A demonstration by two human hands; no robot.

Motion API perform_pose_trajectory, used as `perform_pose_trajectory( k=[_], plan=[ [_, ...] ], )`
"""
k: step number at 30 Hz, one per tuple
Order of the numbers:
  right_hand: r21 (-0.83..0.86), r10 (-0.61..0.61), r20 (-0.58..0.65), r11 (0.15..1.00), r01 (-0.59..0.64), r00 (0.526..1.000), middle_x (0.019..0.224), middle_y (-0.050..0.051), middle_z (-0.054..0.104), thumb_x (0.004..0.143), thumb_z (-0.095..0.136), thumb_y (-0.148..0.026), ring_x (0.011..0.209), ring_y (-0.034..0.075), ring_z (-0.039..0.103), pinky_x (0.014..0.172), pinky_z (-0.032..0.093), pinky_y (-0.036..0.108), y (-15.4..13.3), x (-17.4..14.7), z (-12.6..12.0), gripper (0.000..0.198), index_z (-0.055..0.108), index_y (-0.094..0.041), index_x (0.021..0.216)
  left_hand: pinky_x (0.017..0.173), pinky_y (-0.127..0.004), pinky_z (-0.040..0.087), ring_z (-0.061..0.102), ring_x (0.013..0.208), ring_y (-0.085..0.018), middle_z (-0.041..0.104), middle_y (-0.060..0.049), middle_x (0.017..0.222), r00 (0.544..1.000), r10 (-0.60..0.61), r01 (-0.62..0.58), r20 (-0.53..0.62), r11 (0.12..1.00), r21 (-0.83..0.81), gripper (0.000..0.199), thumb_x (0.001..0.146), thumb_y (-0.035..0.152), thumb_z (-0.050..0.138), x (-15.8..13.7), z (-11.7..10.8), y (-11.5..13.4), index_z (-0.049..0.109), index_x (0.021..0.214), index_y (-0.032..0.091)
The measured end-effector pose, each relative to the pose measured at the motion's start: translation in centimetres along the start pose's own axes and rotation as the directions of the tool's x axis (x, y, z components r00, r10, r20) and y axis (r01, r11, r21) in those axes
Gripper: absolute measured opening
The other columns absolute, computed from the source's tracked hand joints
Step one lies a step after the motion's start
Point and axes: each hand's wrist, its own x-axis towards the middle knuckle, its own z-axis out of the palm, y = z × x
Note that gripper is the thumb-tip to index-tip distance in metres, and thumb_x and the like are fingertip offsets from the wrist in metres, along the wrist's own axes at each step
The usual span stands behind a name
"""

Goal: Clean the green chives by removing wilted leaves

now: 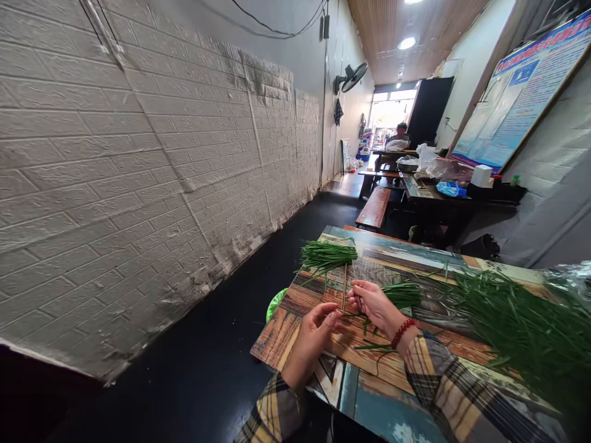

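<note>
Over the wood-patterned table (295,301), my left hand (311,338) has its thumb and fingertips pinched together; whatever sits between them is too small to make out. My right hand (376,301), with red beads at the wrist, is closed just above and to the right, fingertips pinching something thin that I cannot name. A trimmed bundle of green chives (327,255) lies beyond my hands at the table's far left. Behind my right hand rests a smaller bunch of chives (401,294), partly covered by it. Loose green blades (376,346) lie below that hand.
A big loose heap of chives (517,326) covers the table's right side, with clear plastic (572,277) behind it. A green bag or basket (276,303) shows past the left edge. Farther off stand a bench (373,208), another laden table (429,195) and a seated person (401,134).
</note>
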Motion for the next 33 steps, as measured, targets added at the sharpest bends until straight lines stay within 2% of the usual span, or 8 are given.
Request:
perform_pose_trajectory(
  k=[3, 8, 12, 16, 20, 25, 30, 33],
  plan=[
    [-0.034, 0.008, 0.020, 0.999, -0.007, 1.000, 0.060, 0.000, 0.061, 0.076, 0.064, -0.021, 0.047, 0.008, 0.055, 0.043, 0.043, 0.017, 0.0, 0.1, -0.4, 0.013, 0.053, -0.017, 0.081, 0.074, -0.027, 0.048, 0.062, 0.073, -0.015, 0.069, -0.008, 0.091, 1.000, -0.003, 0.002, 0.026, 0.999, 0.036, 0.046, 0.071, 0.048, 0.071, 0.0, -0.2, -0.4, 0.065, 0.101, 0.013],
    [-0.118, -0.045, 0.016, 0.992, 0.046, 0.999, 0.054, -0.005, 0.056, 0.070, 0.069, -0.023, 0.038, 0.003, 0.041, 0.032, 0.024, 0.012, 0.0, 0.4, 0.1, 0.016, 0.056, -0.015, 0.074, 0.073, -0.027, 0.047, 0.061, 0.072, -0.015, 0.069, -0.007, 0.087, 1.000, -0.008, 0.006, 0.030, 0.998, 0.060, 0.043, 0.072, 0.046, 0.070, 0.1, -0.5, -0.7, 0.066, 0.100, 0.013],
    [-0.141, -0.075, 0.040, 0.987, 0.080, 0.996, 0.055, -0.005, 0.056, 0.071, 0.067, -0.026, 0.039, 0.003, 0.043, 0.034, 0.030, 0.012, 0.2, 0.6, 1.4, 0.015, 0.056, -0.016, 0.074, 0.071, -0.025, 0.045, 0.060, 0.070, -0.014, 0.069, -0.007, 0.083, 0.999, -0.010, 0.007, 0.031, 0.996, 0.087, 0.043, 0.072, 0.046, 0.070, 0.4, -0.5, -0.8, 0.066, 0.099, 0.012],
    [-0.203, -0.051, 0.054, 0.977, 0.060, 0.997, 0.050, -0.005, 0.054, 0.073, 0.063, -0.023, 0.037, 0.003, 0.043, 0.033, 0.031, 0.012, 0.6, 0.8, 1.9, 0.014, 0.055, -0.015, 0.065, 0.071, -0.025, 0.046, 0.061, 0.071, -0.015, 0.069, -0.007, 0.084, 0.999, -0.003, -0.003, 0.052, 0.992, 0.125, 0.042, 0.074, 0.045, 0.069, 0.4, -0.6, -0.8, 0.066, 0.100, 0.013],
    [-0.308, -0.042, 0.080, 0.949, 0.065, 0.996, 0.049, -0.003, 0.056, 0.076, 0.057, -0.023, 0.037, 0.004, 0.046, 0.033, 0.032, 0.012, 0.8, 0.6, 1.2, 0.020, 0.054, -0.015, 0.059, 0.074, -0.026, 0.047, 0.063, 0.077, -0.016, 0.070, -0.008, 0.090, 0.995, 0.032, -0.046, 0.090, 0.985, 0.164, 0.038, 0.077, 0.043, 0.066, 0.4, -0.7, -1.0, 0.066, 0.102, 0.014],
    [-0.460, -0.073, 0.126, 0.879, 0.124, 0.989, 0.047, -0.003, 0.056, 0.078, 0.055, -0.024, 0.036, 0.006, 0.048, 0.032, 0.032, 0.013, 0.9, -0.6, -0.1, 0.025, 0.055, -0.015, 0.054, 0.073, -0.026, 0.047, 0.064, 0.081, -0.018, 0.070, -0.008, 0.093, 0.996, 0.064, -0.075, 0.067, 0.981, 0.178, 0.037, 0.075, 0.041, 0.068, 0.3, -0.8, -1.2, 0.068, 0.101, 0.014],
    [-0.549, -0.120, 0.165, 0.813, 0.192, 0.979, 0.056, -0.002, 0.061, 0.078, 0.055, -0.025, 0.040, 0.008, 0.052, 0.033, 0.035, 0.015, 1.3, -3.6, -1.3, 0.014, 0.066, -0.017, 0.072, 0.072, -0.026, 0.048, 0.064, 0.079, -0.018, 0.071, -0.009, 0.092, 0.994, 0.090, -0.104, 0.069, 0.965, 0.240, 0.038, 0.074, 0.040, 0.068, 0.3, -0.7, -1.3, 0.068, 0.100, 0.013],
    [-0.576, -0.130, 0.188, 0.788, 0.217, 0.973, 0.060, -0.001, 0.064, 0.080, 0.054, -0.026, 0.044, 0.010, 0.054, 0.036, 0.037, 0.018, 1.8, -6.3, -2.5, 0.019, 0.069, -0.017, 0.087, 0.069, -0.026, 0.048, 0.064, 0.074, -0.017, 0.071, -0.008, 0.088, 0.995, 0.087, -0.100, 0.058, 0.957, 0.273, 0.040, 0.074, 0.041, 0.068, 0.3, -0.6, -1.3, 0.066, 0.101, 0.013]
  ],
)
